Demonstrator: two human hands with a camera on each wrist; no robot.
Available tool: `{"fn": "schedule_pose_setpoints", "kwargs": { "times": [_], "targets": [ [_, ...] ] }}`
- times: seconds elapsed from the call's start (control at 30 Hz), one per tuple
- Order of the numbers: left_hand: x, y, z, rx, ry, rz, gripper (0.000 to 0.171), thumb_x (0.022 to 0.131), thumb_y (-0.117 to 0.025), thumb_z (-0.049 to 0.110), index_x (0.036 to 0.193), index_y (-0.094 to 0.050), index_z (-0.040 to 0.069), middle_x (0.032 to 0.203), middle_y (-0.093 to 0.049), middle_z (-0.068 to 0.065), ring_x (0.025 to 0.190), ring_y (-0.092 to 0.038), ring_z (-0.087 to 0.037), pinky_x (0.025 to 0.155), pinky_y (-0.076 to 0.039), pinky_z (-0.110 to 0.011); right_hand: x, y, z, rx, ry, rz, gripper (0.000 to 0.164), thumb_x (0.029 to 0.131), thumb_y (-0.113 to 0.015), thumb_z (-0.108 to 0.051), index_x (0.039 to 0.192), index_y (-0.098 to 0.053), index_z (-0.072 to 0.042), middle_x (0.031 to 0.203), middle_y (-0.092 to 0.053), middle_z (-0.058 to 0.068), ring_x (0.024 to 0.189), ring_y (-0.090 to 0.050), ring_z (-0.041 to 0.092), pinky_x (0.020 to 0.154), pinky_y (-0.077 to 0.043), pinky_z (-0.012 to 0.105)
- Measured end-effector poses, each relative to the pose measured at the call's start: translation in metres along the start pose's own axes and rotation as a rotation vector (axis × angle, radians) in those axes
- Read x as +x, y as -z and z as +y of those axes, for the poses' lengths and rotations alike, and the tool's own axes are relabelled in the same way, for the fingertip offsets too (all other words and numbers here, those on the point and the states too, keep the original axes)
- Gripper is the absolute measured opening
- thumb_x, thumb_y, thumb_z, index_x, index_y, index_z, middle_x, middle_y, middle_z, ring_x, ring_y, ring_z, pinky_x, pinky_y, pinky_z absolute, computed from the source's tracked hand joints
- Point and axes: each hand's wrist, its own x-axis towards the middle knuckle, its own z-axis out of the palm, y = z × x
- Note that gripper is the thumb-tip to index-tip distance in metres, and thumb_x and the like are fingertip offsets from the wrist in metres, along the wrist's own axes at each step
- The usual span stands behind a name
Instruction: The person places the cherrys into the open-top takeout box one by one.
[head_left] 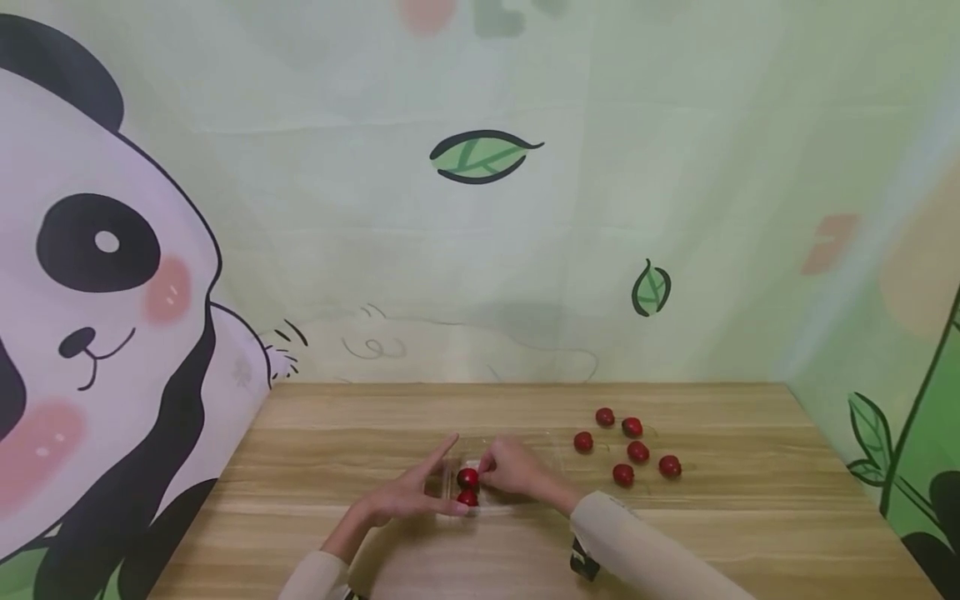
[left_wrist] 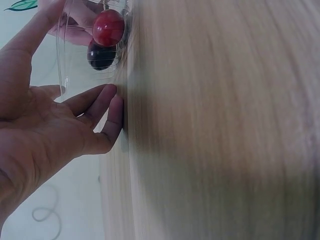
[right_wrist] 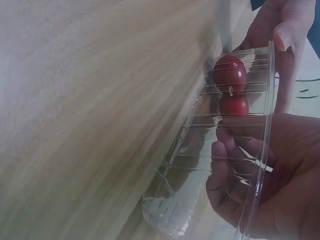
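While two cherries sit side by side at the left end of the clear box (right_wrist: pixel 271 65), the near cherry (head_left: pixel 467 497) toward the person and the far cherry (head_left: pixel 468 477) just beyond it, both hands work there on the table (head_left: pixel 750 467). The left hand (head_left: pixel 405 493) braces that end, thumb and index finger spread wide around it, the thumb along the near edge; in the left wrist view the other fingers are slightly bent and lie near one another, tips low by the tabletop. The right hand (head_left: pixel 517 468) reaches into the box with its fingers curled, tips right beside the far cherry. Whether they pinch that cherry, a stem or nothing, I cannot tell, as the hand hides it. Six loose cherries (head_left: pixel 637 452) lie on the table to the right of the box.

The step in hand looks like settling fruit in the box, and a light touch should suit it. Such thin plastic would probably slide or flex under a push, so the left hand does best to brace the walls gently without squeezing. The right fingertips should let go low, near the floor of the box, because a smooth, round cherry could roll if dropped. Drawing the fingers straight up afterwards would lessen the risk of snagging a stem or knocking the neighbouring fruit.
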Motion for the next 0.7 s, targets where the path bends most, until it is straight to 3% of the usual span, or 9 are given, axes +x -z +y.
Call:
{"fn": "schedule_pose_setpoints", "kwargs": {
  "times": [0.23,0.43,0.53,0.7],
  "targets": [
    [0.001,0.0,-0.001,0.009,-0.011,0.003,0.117,0.084,-0.084,0.034,0.166,-0.002,0.024,0.165,-0.025,-0.031,0.154,-0.018,-0.051,0.118,-0.014,-0.078,-0.001,0.001,0.002,-0.027,-0.025,-0.004,0.007,0.087,-0.072,0.0,0.09,-0.078,0.003,0.081,-0.077,0.013,0.059,-0.053,0.003,0.057,-0.049,0.016],
    [0.001,0.0,-0.001,0.016,-0.014,-0.004,0.116,0.085,-0.083,0.035,0.166,-0.002,0.025,0.165,-0.028,-0.028,0.154,-0.02,-0.05,0.117,-0.015,-0.079,-0.011,0.012,0.001,-0.024,-0.093,0.012,0.014,0.088,-0.074,-0.006,0.1,-0.078,-0.001,0.1,-0.079,0.014,0.081,-0.07,0.017,0.075,-0.062,0.033],
    [0.001,0.0,-0.001,0.016,-0.016,-0.006,0.116,0.085,-0.083,0.035,0.166,-0.002,0.026,0.165,-0.03,-0.026,0.154,-0.021,-0.05,0.117,-0.015,-0.079,-0.02,0.025,-0.002,-0.015,-0.079,0.037,0.013,0.091,-0.073,-0.006,0.102,-0.077,0.0,0.098,-0.078,0.013,0.086,-0.071,0.022,0.077,-0.062,0.038],
    [0.0,0.0,-0.001,0.019,-0.022,-0.008,0.116,0.085,-0.083,0.036,0.166,-0.001,0.025,0.164,-0.03,-0.026,0.153,-0.021,-0.05,0.117,-0.015,-0.078,-0.04,0.053,-0.005,-0.045,-0.085,0.095,0.011,0.092,-0.073,-0.009,0.101,-0.078,-0.003,0.091,-0.076,0.005,0.079,-0.064,0.012,0.068,-0.056,0.027]
  ]
}}
